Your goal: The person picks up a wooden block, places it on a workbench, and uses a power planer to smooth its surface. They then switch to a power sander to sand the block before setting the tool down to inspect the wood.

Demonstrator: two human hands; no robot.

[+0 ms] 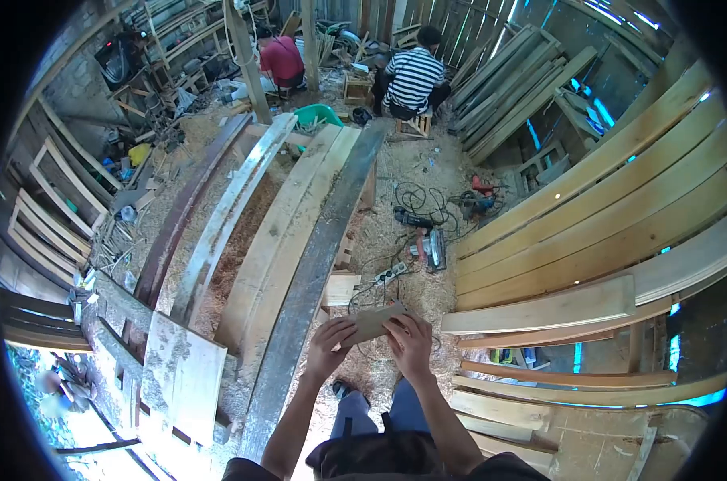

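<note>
In front of my body, both hands hold a flat tan rectangular piece (371,324), about two hand-widths long; its material is too unclear to name. My left hand (331,341) is closed around its left end. At the opposite end, my right hand (410,341) grips with thumb and fingers, the fingertips lying over the top face. To the left of my hands runs a workbench of long planks, with a dark weathered board (315,264) nearest me. Beyond the piece, a power strip (390,273) lies on the sawdust-covered floor.
A circular saw (432,249) and tangled black cables (422,200) lie on the floor ahead. Long planks (588,216) are stacked along the right. Two people crouch at the back, one in a striped shirt (414,80), one in a red shirt (281,60). A green basin (319,115) stands behind the bench.
</note>
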